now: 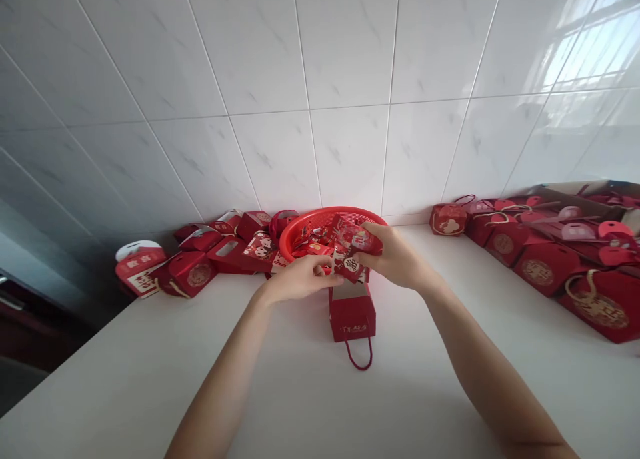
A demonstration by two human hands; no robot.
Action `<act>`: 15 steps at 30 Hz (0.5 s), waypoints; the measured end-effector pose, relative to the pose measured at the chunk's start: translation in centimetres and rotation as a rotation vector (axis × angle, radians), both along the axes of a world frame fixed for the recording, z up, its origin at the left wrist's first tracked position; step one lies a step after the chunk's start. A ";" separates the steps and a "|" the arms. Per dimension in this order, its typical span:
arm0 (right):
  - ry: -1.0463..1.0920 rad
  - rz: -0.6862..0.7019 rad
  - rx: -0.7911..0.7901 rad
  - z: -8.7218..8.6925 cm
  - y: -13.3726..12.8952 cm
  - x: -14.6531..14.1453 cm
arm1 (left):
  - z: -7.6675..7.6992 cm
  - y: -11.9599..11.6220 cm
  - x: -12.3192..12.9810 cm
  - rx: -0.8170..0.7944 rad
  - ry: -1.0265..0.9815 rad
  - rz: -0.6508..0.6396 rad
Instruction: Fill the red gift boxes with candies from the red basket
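A small red gift box (353, 316) with a dark red cord handle lies in front of me, its open end facing the basket. Above that opening, my right hand (383, 252) grips shiny red packets (353, 236), one of them with pink and white print. A red packet (349, 266) with a pale round character mark hangs lower, between both hands. My left hand (300, 276) is closed at this packet's left edge, thumb and fingers on it. Right behind the hands stands a red plastic basket (287, 236) holding many small red packets.
Several red gift boxes (193, 272) are heaped left of the basket. Rows of red boxes (543, 266) with cord handles stand at the right, one small box (449, 219) at their far end. A tiled wall (350, 152) bounds the white table (295, 379) behind.
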State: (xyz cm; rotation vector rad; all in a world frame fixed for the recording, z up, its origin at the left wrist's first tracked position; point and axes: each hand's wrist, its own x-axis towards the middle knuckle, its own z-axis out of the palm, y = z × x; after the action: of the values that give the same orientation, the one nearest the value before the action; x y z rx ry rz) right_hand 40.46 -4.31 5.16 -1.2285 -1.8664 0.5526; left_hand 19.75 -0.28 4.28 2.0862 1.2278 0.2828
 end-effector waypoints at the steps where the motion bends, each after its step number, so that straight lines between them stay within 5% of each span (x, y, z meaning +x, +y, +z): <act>1: 0.029 0.003 0.010 0.1 -0.1 -0.2 | -0.1 0.0 0.1 0.012 0.027 0.012; 5: 0.058 0.035 0.002 -0.2 0.2 -0.7 | -0.7 0.4 -0.3 -0.041 0.045 -0.011; 15: -0.317 0.022 -0.153 -1.1 0.8 0.0 | -1.4 1.7 -1.5 -0.074 0.046 -0.087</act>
State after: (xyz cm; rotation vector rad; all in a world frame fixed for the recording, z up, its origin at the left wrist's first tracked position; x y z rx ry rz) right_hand 40.49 -3.54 4.11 -1.4669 -2.1342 0.5452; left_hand 18.25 1.43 2.83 2.0856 1.1528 0.1482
